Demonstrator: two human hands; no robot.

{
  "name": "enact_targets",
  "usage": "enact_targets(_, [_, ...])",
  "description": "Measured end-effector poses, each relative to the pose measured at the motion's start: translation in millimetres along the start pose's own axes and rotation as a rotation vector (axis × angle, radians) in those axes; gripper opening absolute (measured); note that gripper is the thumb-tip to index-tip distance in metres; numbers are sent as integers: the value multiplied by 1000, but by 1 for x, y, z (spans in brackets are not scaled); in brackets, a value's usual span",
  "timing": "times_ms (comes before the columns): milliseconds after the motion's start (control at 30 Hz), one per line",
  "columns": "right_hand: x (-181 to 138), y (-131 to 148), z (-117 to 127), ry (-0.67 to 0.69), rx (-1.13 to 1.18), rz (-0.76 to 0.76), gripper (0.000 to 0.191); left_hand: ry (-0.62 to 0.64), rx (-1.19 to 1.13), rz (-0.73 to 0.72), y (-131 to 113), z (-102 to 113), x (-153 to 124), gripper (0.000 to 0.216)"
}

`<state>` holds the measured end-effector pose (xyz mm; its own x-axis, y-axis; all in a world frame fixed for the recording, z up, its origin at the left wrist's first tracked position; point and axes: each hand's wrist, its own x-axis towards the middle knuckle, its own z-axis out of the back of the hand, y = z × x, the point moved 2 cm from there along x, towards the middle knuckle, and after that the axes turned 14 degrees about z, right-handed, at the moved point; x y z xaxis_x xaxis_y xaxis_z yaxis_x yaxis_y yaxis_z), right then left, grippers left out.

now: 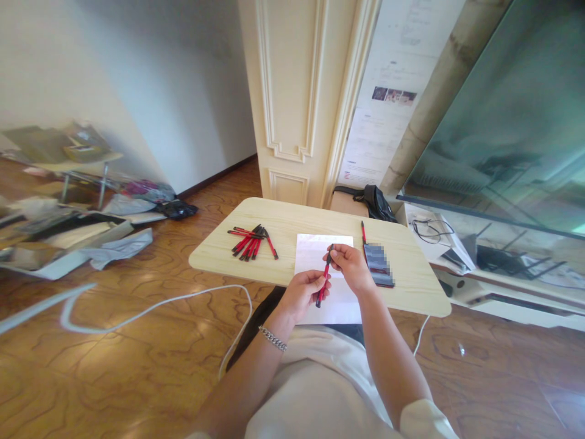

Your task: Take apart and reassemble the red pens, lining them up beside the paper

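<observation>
Over a white sheet of paper [315, 251], both my hands hold one red and black pen [325, 280]. My left hand [304, 292] grips its lower red barrel, fingers closed around it. At the pen's black upper end, my right hand [350, 262] pinches with thumb and fingers. A pile of several similar red and black pens [251, 242] lies on the table to the left of the paper. To the right of my right hand is a dark flat rectangular thing [379, 268], partly blurred out, with another red and black pen [364, 231] just beyond it.
The light wooden table [411, 292] has rounded corners. Behind it sits a black bag [377, 201]. A white cable [169, 305] runs over the floor at left, near boxes and plastic bags [119, 244]. A low white cabinet [516, 299] stands at right.
</observation>
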<state>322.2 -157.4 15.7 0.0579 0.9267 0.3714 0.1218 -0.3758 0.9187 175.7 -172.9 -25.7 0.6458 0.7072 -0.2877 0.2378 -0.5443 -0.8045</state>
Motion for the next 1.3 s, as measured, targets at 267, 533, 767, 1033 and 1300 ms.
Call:
enact_targets(267, [-5, -16, -5, -160, -217, 49, 35, -379, 216, -196, 4, 1, 8, 27])
enact_targets(533, [-12, -26, -6, -299, -467, 33, 38, -452, 334, -230, 9, 3, 12, 36])
enact_targets(767, [-9, -13, -5, -200, -46, -86, 45, -246, 263, -154, 4, 0, 11, 36])
enact_targets(1033, [-6, -12, -4, -161, -53, -44, 34, -273, 266, -140, 6, -1, 11, 33])
enact_targets(1300, [-12, -22, -11, -293, -101, -11, 33, -342, 316, -199, 7, 1, 10, 25])
